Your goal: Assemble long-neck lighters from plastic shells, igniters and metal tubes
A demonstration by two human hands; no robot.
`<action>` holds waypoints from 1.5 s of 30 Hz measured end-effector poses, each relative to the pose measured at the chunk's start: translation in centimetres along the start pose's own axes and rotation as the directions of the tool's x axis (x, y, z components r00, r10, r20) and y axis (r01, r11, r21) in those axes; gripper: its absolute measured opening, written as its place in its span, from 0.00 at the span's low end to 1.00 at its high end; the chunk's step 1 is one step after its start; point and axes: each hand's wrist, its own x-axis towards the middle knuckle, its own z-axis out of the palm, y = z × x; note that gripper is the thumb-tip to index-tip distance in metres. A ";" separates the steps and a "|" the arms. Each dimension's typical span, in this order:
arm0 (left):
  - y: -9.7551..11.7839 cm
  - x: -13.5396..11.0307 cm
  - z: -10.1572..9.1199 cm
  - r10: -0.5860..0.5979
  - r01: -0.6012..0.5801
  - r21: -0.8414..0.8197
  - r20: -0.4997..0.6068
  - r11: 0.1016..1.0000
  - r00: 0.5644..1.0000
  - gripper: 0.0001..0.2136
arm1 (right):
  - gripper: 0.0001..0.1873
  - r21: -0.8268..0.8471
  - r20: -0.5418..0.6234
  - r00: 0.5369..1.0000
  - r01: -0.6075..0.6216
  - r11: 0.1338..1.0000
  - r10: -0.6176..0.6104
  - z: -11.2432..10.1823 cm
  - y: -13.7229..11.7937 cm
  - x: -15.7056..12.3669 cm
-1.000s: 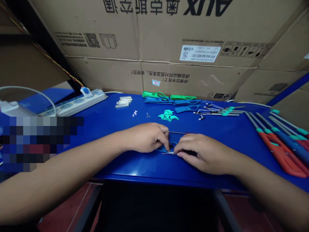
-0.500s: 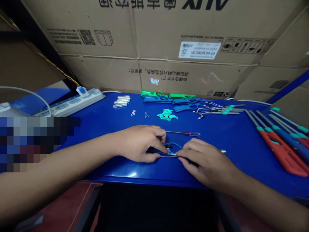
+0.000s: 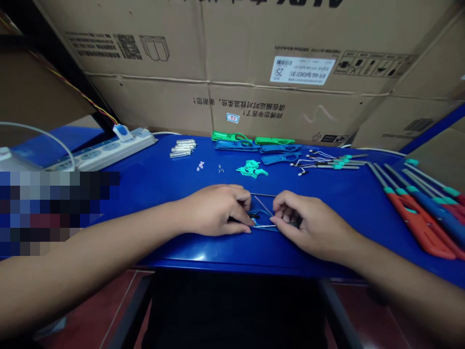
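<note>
- Head camera, current state: a blue plastic shell (image 3: 264,228) lies flat on the blue surface (image 3: 254,264), between the two hands, with a thin white wire (image 3: 263,226) across it and a small black part (image 3: 252,214) at its far left end.
- Left hand (image 3: 216,211): fingers curled and closed, tips on the left end of the shell. It appears to hold that end.
- Right hand (image 3: 308,225): half curled, fingertips at the wire. Whether it has a firm hold cannot be told.
- Change since the previous frame: the right hand has drawn back and opened a gap between the hands, so more of the shell shows.
- Change since the previous frame: the red-and-blue screwdriver handle is no longer visible. Only a thin steel rod (image 3: 262,195) shows behind the hands; its identity cannot be confirmed.
- Surrounding items, far edge: glass tubes (image 3: 181,149), green shells (image 3: 228,136), further blue shells (image 3: 280,158) and teal parts (image 3: 252,169).
- Surrounding items, right side: wired metal rods (image 3: 327,164) and red long-nosed lighters (image 3: 417,228).
</note>
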 end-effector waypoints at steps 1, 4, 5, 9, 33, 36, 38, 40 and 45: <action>0.0 0.0 0.1 0.002 -0.002 0.002 -0.005 1.000 1.000 0.08 | 0.04 -0.024 0.019 0.999 0.027 0.999 -0.027 -0.1 0.0 0.1; 0.0 -0.1 0.2 -0.002 0.002 0.006 -0.023 1.000 1.000 0.08 | 0.09 -0.069 0.117 0.983 0.150 0.986 -0.142 -0.4 0.1 0.2; 0.0 -0.1 0.3 -0.004 0.004 0.005 -0.029 1.000 1.000 0.08 | 0.10 -0.071 0.137 0.977 0.176 0.982 -0.165 -0.4 0.1 0.0; 0.2 -0.1 0.4 -0.014 0.014 0.000 -0.048 1.000 0.999 0.07 | 0.11 -0.117 0.137 0.965 0.242 0.963 -0.225 -0.2 0.3 -1.0; 0.6 -0.1 0.9 -0.056 0.045 -0.114 -0.098 0.992 0.994 0.07 | 0.13 -0.251 -0.058 0.962 0.243 0.937 -0.265 1.4 0.8 -2.5; 0.6 -0.2 0.9 -0.055 0.044 -0.123 -0.093 0.991 0.994 0.07 | 0.13 -0.268 -0.090 0.955 0.250 0.930 -0.283 1.5 0.9 -2.7; 0.5 -0.2 1.0 -0.048 0.037 -0.111 -0.097 0.993 0.994 0.07 | 0.12 -0.263 -0.108 0.954 0.245 0.933 -0.281 1.5 0.8 -2.8; 0.6 -0.2 1.0 -0.044 0.034 -0.095 -0.103 0.995 0.994 0.07 | 0.13 -0.262 -0.109 0.952 0.249 0.933 -0.285 1.5 0.8 -2.9; 0.7 -0.2 1.2 -0.032 0.029 -0.028 -0.113 0.999 0.993 0.07 | 0.11 -0.237 -0.114 0.965 0.205 0.950 -0.237 1.6 0.4 -2.8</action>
